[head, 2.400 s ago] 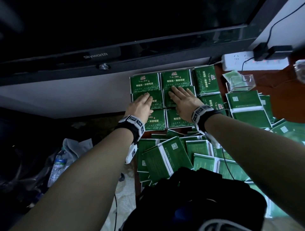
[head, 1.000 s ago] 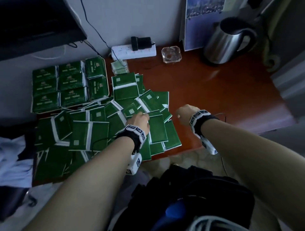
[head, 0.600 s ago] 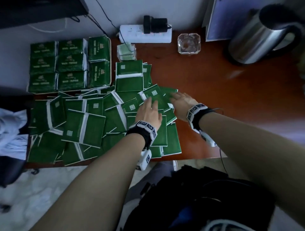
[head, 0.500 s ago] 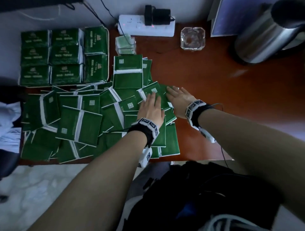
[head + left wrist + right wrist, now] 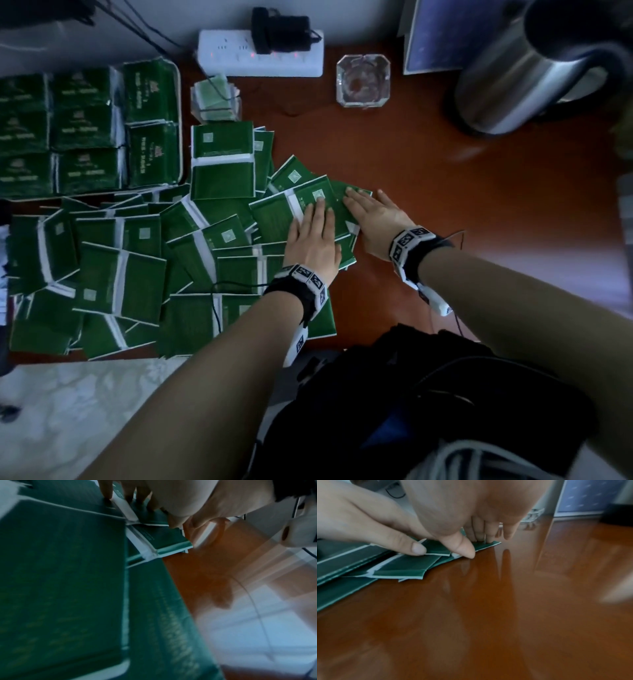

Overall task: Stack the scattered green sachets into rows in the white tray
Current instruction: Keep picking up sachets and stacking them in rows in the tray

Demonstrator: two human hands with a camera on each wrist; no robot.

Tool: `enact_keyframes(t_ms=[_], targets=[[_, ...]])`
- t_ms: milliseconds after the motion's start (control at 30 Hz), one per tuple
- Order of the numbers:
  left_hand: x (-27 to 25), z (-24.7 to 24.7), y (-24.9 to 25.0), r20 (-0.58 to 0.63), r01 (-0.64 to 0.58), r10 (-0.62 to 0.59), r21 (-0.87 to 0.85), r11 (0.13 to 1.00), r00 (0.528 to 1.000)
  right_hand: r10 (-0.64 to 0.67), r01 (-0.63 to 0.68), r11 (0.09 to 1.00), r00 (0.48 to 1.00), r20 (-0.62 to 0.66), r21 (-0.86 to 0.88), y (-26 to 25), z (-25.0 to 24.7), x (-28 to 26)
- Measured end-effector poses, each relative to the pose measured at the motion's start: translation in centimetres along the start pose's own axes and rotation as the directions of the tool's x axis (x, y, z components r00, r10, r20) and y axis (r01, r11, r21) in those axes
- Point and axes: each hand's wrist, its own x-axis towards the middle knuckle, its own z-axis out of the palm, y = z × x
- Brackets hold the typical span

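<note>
Now I see my left hand point(image 5: 313, 240) and right hand point(image 5: 375, 219) flat, fingers straight, gripping nothing, on a sachet point(image 5: 301, 209) angled up-right atop the table point(image 5: 445, 192) pile; right-wrist view shows the thumb point(image 5: 464, 549) at the pile's edge.

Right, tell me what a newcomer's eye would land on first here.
The sprawl of loose green sachets covering the left half of the red-brown table. Then the left hand and right hand, flat on the pile's right edge. Far left, the white tray holds neat rows of sachets.
</note>
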Motion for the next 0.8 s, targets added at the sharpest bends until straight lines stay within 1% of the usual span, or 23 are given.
enact_keyframes(t_ms=[167, 267, 433, 500, 567, 633, 700, 767, 800], targets=[[0.7, -0.3, 4.9, -0.011, 0.084, -0.085, -0.043, 0.996, 0.996, 0.036, -0.036, 0.998, 0.999, -0.004, 0.043, 5.5, 0.5, -3.1], [0.9, -0.4, 8.5, -0.017, 0.100, -0.102, -0.064, 0.993, 0.995, 0.043, -0.043, 0.998, 0.999, -0.007, 0.037, 8.7, 1.2, -5.2], [1.2, -0.5, 12.6, -0.014, 0.167, -0.169, -0.094, 0.982, 0.986, 0.034, -0.033, 0.999, 0.999, -0.010, 0.028, 11.6, 1.8, -6.6], [1.5, -1.1, 12.8, -0.026, 0.172, -0.175, -0.096, 0.980, 0.984, 0.016, -0.013, 0.998, 0.999, -0.047, 0.061, 11.9, 1.3, -6.3], [2.3, -2.2, 12.0, -0.046, 0.143, -0.147, -0.084, 0.986, 0.988, 0.022, -0.011, 0.994, 0.995, -0.102, 0.105, 11.9, 0.3, -5.8], [3.4, -3.5, 10.8, -0.062, 0.107, -0.112, -0.066, 0.992, 0.992, 0.065, -0.042, 0.986, 0.987, -0.145, 0.158, 11.9, -0.6, -5.3], [4.2, -4.6, 9.7, -0.076, 0.102, -0.105, -0.040, 0.994, 0.992, 0.144, -0.106, 0.966, 0.979, -0.146, 0.237, 11.9, -1.3, -4.8], [4.5, -5.2, 8.7, -0.092, 0.157, -0.160, -0.035, 0.987, 0.983, 0.228, -0.181, 0.938, 0.964, -0.134, 0.295, 11.7, -1.5, -4.4], [4.3, -5.3, 8.3, -0.094, 0.208, -0.212, -0.048, 0.977, 0.973, 0.260, -0.211, 0.927, 0.957, -0.126, 0.310, 11.6, -1.5, -4.2]])
